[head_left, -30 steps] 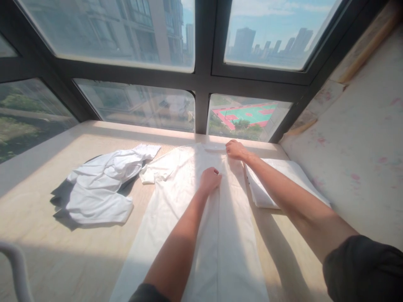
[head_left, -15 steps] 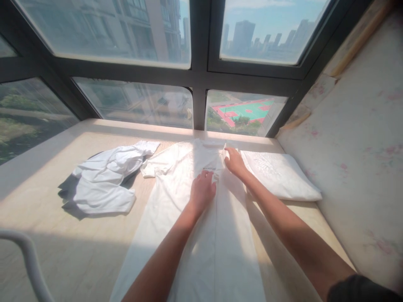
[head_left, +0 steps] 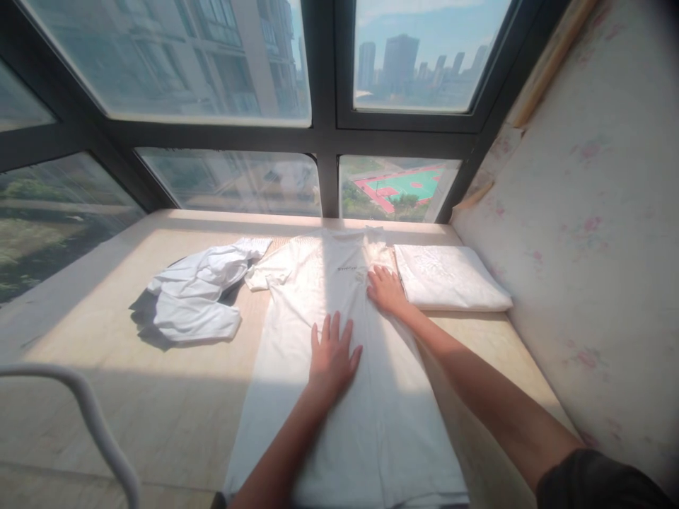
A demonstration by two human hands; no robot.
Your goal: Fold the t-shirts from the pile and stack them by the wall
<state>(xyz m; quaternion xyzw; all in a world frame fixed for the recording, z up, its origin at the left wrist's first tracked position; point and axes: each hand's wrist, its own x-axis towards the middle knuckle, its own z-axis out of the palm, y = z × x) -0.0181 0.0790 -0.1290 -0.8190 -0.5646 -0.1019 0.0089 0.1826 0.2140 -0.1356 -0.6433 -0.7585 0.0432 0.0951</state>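
A white T-shirt (head_left: 297, 346) with small dark lettering on its chest lies spread out, its collar end toward the window. My left hand (head_left: 333, 357) rests flat on the middle of the shirt, fingers apart. On the upper right part of the shirt, near the sleeve, my right hand (head_left: 386, 288) lies with its fingers stretched out. Neither hand grips the cloth. A few creases run across the chest and the left sleeve.
A crumpled white and dark garment (head_left: 199, 293) lies on the left of the pale surface (head_left: 175, 406). Right of the shirt is a folded white cloth (head_left: 450, 277). A pale curved tube (head_left: 93, 410) crosses the lower left. Window frames (head_left: 325, 170) and a floral wall (head_left: 578, 233) border the surface.
My left hand has drawn back toward me and spread flat on the shirt. My right hand has let go of the shirt near its shoulder and come down onto the fabric.
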